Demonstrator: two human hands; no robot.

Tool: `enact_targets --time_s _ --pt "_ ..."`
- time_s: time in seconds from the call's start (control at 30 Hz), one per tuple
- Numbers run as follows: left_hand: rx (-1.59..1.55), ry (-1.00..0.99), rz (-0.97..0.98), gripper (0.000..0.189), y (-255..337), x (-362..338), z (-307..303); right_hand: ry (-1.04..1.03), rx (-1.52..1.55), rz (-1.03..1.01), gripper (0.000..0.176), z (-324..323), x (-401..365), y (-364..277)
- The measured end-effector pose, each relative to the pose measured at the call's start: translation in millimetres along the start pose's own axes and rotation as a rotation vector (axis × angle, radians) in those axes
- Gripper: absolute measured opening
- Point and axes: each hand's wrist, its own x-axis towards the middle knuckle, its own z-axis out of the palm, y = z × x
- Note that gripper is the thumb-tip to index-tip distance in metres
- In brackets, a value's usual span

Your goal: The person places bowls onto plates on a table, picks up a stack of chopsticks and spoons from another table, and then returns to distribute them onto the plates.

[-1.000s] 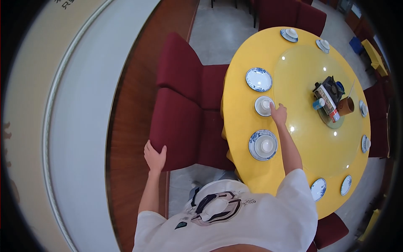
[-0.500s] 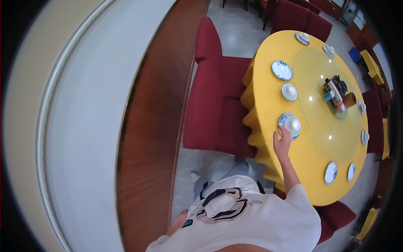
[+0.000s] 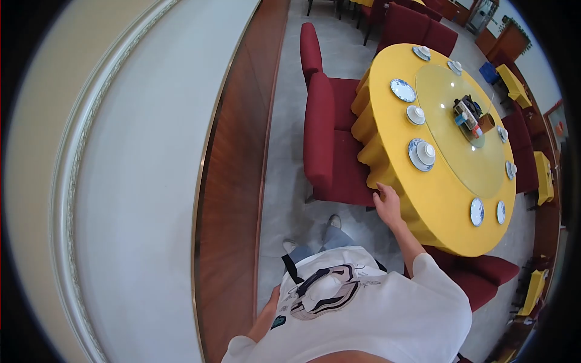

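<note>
My right hand (image 3: 388, 203) is over the near-left edge of the yellow tablecloth (image 3: 451, 233), fingers loosely stretched and apart, holding nothing. Beyond it on the round table sits a stack of white bowl and cup (image 3: 425, 152) on a blue-and-white plate (image 3: 414, 158). Farther along are another stacked white cup and saucer (image 3: 415, 115) and a flat patterned plate (image 3: 402, 90). Low at my side, my left hand (image 3: 270, 304) is partly covered by my white shirt (image 3: 387, 314); its fingers are hidden. A black strap (image 3: 291, 268) shows above it.
A dark red chair (image 3: 345, 160) stands against the table's left side, another red chair (image 3: 478, 281) at the near right. A glass turntable (image 3: 478, 160) carries a small caddy (image 3: 469, 115). The wood-panelled wall (image 3: 242, 199) runs along my left.
My right hand has drawn back from the bowl and plate to the table's edge, leaving them on the cloth. My view has shifted, and both my shoes now show.
</note>
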Motion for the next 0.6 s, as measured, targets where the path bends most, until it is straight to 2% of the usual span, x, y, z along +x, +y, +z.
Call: enact_targets --time_s 0.03,0.13,0.43,0.53,0.6 --pt "0.036 -0.002 0.002 0.028 -14.3 -23.2 -6.3 0.011 0.001 0.008 0.033 -1.4 -2.4 -0.9" --pt "0.135 -0.015 0.004 0.027 -11.6 0.0 -11.5 0.023 0.008 0.065 0.033 -11.9 -6.9 3.4" --pt "0.465 0.005 -0.004 0.025 62.3 64.5 -16.4 0.081 0.160 0.308 0.031 -7.5 -14.3 53.4" --pt "0.574 -0.003 -0.011 0.025 67.2 71.4 -25.2 0.088 0.174 0.302 0.031 -8.9 -19.5 79.8" --pt "0.648 -0.005 -0.023 0.024 66.3 75.3 -31.5 0.100 0.192 0.371 0.031 -9.7 -20.8 92.4"
